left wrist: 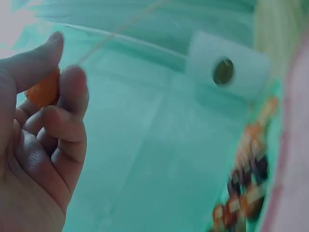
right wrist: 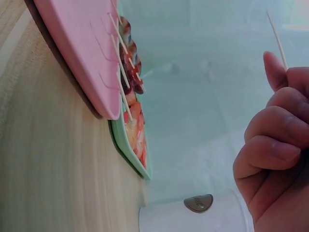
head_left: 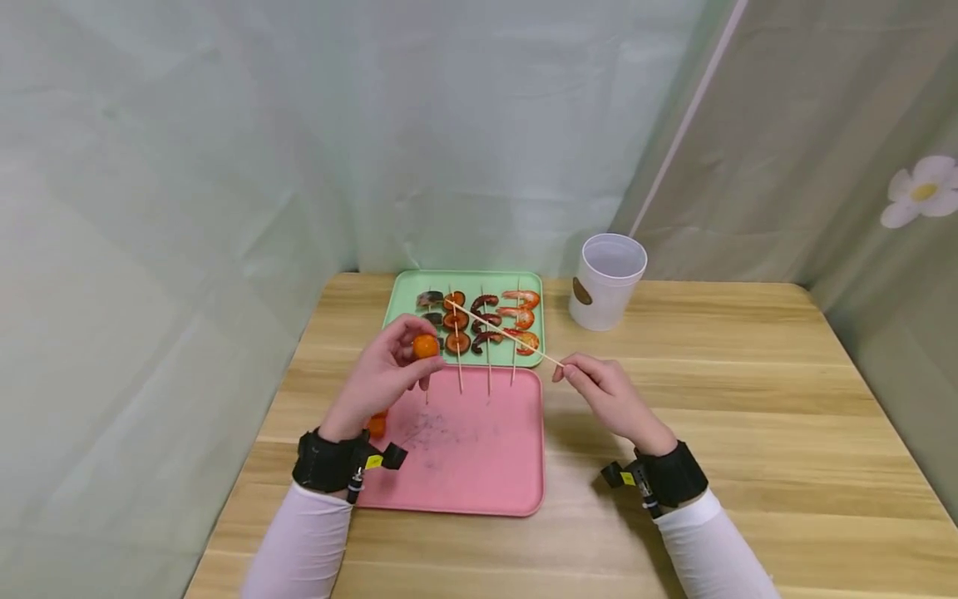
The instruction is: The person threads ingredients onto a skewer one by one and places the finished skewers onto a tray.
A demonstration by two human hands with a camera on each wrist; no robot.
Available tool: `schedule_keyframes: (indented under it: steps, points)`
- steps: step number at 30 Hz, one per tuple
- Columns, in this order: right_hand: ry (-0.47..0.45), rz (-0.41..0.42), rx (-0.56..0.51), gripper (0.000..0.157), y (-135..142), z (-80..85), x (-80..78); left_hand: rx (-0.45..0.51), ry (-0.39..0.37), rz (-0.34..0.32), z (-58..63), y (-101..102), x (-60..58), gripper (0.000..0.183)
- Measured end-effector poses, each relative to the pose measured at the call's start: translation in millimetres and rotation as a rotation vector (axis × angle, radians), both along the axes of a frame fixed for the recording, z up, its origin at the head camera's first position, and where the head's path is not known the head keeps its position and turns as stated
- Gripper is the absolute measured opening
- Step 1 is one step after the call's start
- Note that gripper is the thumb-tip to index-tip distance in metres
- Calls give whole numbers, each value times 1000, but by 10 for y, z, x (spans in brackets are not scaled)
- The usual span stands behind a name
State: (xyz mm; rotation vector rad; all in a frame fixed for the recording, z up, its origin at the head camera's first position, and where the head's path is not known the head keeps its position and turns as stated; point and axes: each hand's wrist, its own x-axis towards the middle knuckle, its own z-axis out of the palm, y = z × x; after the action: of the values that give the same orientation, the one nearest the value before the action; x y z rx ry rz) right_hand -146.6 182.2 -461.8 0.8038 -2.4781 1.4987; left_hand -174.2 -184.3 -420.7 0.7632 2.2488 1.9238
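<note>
In the head view my left hand (head_left: pixel 374 378) pinches a small round orange food piece (head_left: pixel 426 346) between thumb and fingers, above the edge where the two trays meet. My right hand (head_left: pixel 609 398) pinches a thin wooden skewer (head_left: pixel 516 339) near its lower end. The skewer slants up and left, its bare far tip apart from the orange piece. The left wrist view shows the orange piece (left wrist: pixel 44 90) partly hidden by the fingers. More orange pieces (head_left: pixel 377 428) lie on the pink tray (head_left: pixel 479 487), partly covered by my left wrist.
Behind the pink tray is a green tray (head_left: pixel 471 276) with loaded skewers: dark-and-pale pieces (head_left: pixel 430 299), mushroom slices (head_left: pixel 457 343), curled tentacles (head_left: pixel 485 323) and shrimp (head_left: pixel 527 341). Their stick ends reach over the pink tray. A white bucket (head_left: pixel 599 308) stands at the back right, before a curtain.
</note>
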Motion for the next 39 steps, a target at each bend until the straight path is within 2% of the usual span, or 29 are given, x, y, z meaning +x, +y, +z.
schedule_keyframes:
  steps: [3, 6, 8, 13, 16, 23, 27, 34, 39]
  points:
    - [22, 15, -40, 25, 29, -4, 5, 129, 14, -42, 49, 145, -50, 30]
    - [47, 18, -69, 27, 52, -6, 0, 236, -17, -80, 78, 269, -100, 32]
    - [59, 13, -79, 28, 65, -8, -8, 298, -64, -87, 87, 338, -136, 33]
    - [67, 6, -74, 28, 88, -19, -18, 519, -261, -94, 93, 436, -176, 43]
    - [59, 17, -70, 26, 83, -18, -17, 623, -333, -95, 100, 446, -177, 47]
    - [50, 53, -28, 28, 69, -38, -27, 674, -326, -94, 59, 441, -189, 42]
    - [55, 54, -23, 28, 64, -36, -23, 687, -300, -113, 43, 438, -179, 34]
    - [69, 70, -37, 30, 59, -17, -9, 707, -270, -130, 57, 442, -154, 36]
    - [67, 68, -40, 30, 60, -6, 9, 730, -244, -165, 52, 437, -156, 30]
